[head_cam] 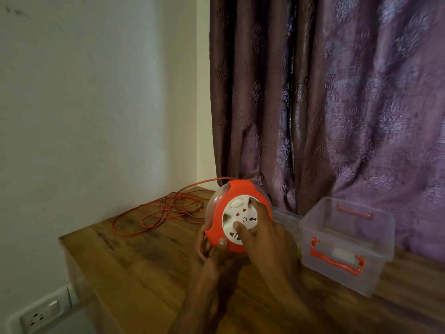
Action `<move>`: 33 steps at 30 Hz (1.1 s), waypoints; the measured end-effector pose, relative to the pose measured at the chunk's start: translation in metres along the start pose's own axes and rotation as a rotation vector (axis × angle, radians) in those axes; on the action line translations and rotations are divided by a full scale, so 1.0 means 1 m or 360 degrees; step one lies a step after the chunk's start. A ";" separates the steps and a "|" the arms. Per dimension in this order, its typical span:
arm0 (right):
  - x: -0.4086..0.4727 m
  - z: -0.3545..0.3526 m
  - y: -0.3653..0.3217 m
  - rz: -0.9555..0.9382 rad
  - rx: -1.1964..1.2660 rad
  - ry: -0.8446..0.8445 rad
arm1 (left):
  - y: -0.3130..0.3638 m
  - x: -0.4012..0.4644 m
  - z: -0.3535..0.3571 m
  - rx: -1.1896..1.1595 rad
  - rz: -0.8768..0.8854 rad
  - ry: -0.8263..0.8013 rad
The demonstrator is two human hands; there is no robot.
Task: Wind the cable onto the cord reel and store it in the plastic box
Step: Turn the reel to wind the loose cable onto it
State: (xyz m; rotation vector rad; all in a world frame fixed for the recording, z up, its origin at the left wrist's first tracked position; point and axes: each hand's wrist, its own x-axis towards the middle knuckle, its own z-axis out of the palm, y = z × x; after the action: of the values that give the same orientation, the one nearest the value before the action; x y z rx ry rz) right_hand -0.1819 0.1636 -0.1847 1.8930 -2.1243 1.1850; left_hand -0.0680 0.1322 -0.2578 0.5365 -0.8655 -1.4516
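A round orange cord reel [218, 227] with a white socket face is held upright above the wooden table [134, 268]. My left hand [210, 259] grips its lower rim from below, thumb on the orange edge. My right hand [262, 235] lies on the white face, fingers pressed into it. A thin orange cable [166, 210] runs from the reel's top and lies in loose loops on the table's far left corner. A clear plastic box [346, 244] with orange handles stands open to the right of the reel.
A purple patterned curtain [337, 104] hangs behind the table. A clear lid [285, 216] lies between reel and box. A white wall [96, 104] is at left, with a wall socket [36, 314] low down beside the table's left edge.
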 end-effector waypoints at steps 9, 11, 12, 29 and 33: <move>0.000 0.008 0.003 -0.0427 -0.0388 -0.0101 | 0.007 -0.002 0.004 0.0035 0.0001 0.0140; -0.001 0.010 0.004 -0.0516 -0.0387 -0.0090 | 0.006 -0.001 0.002 0.0048 -0.0018 0.0145; -0.001 0.009 0.004 -0.0559 -0.0373 -0.0074 | 0.006 0.000 0.001 0.0058 -0.0027 0.0153; 0.006 0.008 0.017 -0.0601 -0.0568 -0.0287 | 0.007 0.001 -0.002 0.0095 -0.0039 0.0126; 0.004 0.004 0.012 -0.0504 -0.0522 -0.0256 | 0.006 0.002 -0.002 0.0054 -0.0043 0.0093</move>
State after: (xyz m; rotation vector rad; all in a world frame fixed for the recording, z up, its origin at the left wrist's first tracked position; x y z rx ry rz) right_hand -0.1916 0.1574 -0.1914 2.1164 -1.8477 0.6022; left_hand -0.0630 0.1308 -0.2537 0.6151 -0.8407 -1.4407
